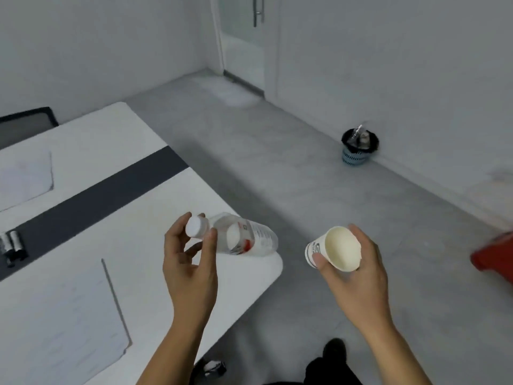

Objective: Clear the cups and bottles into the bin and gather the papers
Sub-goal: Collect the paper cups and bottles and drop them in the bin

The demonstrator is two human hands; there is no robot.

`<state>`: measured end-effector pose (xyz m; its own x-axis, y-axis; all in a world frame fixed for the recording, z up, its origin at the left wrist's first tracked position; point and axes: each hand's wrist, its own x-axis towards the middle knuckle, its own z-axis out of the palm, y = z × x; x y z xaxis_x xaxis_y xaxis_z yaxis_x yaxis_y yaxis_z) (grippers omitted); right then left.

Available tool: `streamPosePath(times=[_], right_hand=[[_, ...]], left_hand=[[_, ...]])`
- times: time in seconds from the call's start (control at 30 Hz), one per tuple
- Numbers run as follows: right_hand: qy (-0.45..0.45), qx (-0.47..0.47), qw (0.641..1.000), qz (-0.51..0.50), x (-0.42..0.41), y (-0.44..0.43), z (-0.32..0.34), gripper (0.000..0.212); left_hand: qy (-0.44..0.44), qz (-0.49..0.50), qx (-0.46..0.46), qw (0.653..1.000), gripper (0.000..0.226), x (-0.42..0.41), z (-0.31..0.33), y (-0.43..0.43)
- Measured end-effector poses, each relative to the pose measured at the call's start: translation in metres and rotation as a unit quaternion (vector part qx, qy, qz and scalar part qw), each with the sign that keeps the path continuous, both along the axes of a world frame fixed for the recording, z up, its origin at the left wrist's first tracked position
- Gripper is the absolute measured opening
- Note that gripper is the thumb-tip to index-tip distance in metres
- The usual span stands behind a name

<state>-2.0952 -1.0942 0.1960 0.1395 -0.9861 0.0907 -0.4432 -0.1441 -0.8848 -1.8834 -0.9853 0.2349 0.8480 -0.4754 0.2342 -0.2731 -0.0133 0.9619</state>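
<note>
My left hand [191,262] pinches a clear plastic bottle [249,237] by its white cap, holding it sideways over the corner of the white table [144,207]. An empty white paper cup [333,248], tilted with its mouth toward me, sits in the grip of my right hand [358,276] above the floor. The small bin [359,147], blue with a black liner and some rubbish in it, stands on the floor against the right wall. Two sheets of paper lie on the table, one near me [63,323] and one farther left [25,176].
A dark strip [102,195] crosses the table, with black binder clips [12,245] at its left end. A dark chair back [27,120] is beyond the table. A red object [494,257] sits at the right edge. Grey floor runs to a door [244,37].
</note>
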Motion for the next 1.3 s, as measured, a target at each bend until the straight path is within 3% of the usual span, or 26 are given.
streamPosePath(times=[0.17, 0.5, 0.87, 1.13, 1.3], right_hand=[[-0.009, -0.029, 0.999, -0.045, -0.081, -0.079, -0.006, 0.08], [-0.008, -0.014, 0.997, -0.074, -0.177, -0.255, -0.009, 0.082], [0.048, -0.014, 0.998, -0.037, -0.161, -0.513, -0.049, 0.079], [0.067, -0.033, 0.991, -0.11, -0.173, -0.729, -0.002, 0.078], [0.046, -0.008, 0.986, -0.159, -0.187, -0.841, -0.022, 0.081]], left_hand=[[-0.012, -0.07, -0.007, 0.997, 0.037, -0.074, 0.001, -0.104], [0.018, -0.085, 0.0, 0.996, 0.041, -0.167, -0.003, -0.285], [0.046, -0.051, 0.002, 0.998, 0.041, -0.149, -0.068, -0.54], [0.013, -0.154, -0.001, 0.988, 0.036, -0.131, -0.014, -0.804], [-0.001, -0.203, 0.026, 0.979, 0.036, -0.139, -0.023, -0.939]])
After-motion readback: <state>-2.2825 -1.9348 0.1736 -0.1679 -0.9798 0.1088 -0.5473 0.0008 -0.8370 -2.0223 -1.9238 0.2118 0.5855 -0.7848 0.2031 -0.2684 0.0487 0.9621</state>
